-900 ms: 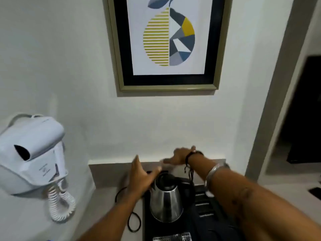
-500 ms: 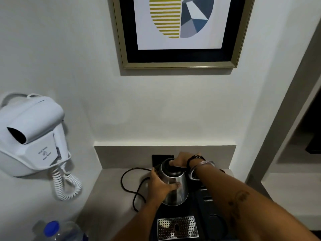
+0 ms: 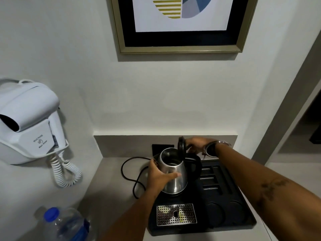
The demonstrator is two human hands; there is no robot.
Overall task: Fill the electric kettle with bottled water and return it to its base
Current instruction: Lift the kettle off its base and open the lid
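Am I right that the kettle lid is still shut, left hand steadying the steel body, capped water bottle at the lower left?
Not quite: the kettle lid is open, standing upright with the right hand on it, as the head view shows. The rest holds: the left hand steadies the steel body, and the capped water bottle sits at the lower left.

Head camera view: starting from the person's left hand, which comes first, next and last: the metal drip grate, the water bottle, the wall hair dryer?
Measured from the left hand, which is wrapped around the kettle:
1. Metal drip grate, just below the hand, at the front of the black tray.
2. Water bottle, lower left on the counter.
3. Hair dryer, far left, mounted on the wall.
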